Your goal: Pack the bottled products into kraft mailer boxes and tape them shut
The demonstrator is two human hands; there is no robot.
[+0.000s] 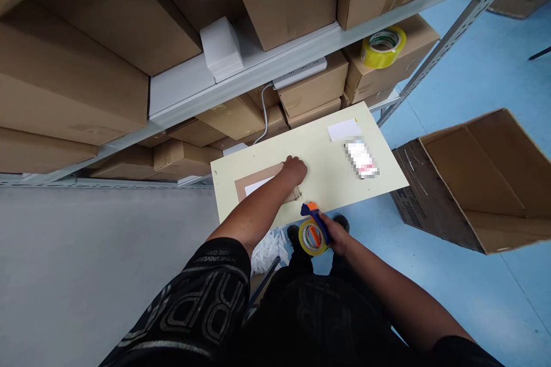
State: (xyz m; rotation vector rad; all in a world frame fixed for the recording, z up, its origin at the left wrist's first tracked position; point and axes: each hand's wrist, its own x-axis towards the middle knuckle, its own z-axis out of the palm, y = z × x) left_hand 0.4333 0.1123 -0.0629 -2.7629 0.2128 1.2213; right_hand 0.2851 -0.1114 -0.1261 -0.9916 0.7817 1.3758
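A flat brown cardboard box [241, 185] with a white label on top lies on the pale tabletop [321, 183]. My left hand [295, 172] is closed at the box's right end, fingers curled at its far corner; my forearm hides much of the box. Just off the table's near edge, my right hand [338, 235] is wrapped round the handle of a blue and orange tape dispenser [322, 225]. The dispenser carries a roll of clear yellowish tape [306, 245], hanging over the floor near my shoes.
A phone-like item [360, 158], blurred out, and a white paper [343, 129] lie on the table's right. Behind stands a metal shelf [275, 77] with cardboard boxes and a yellow tape roll [382, 49]. A large open carton [447, 206] stands right; white scraps [270, 252] are below.
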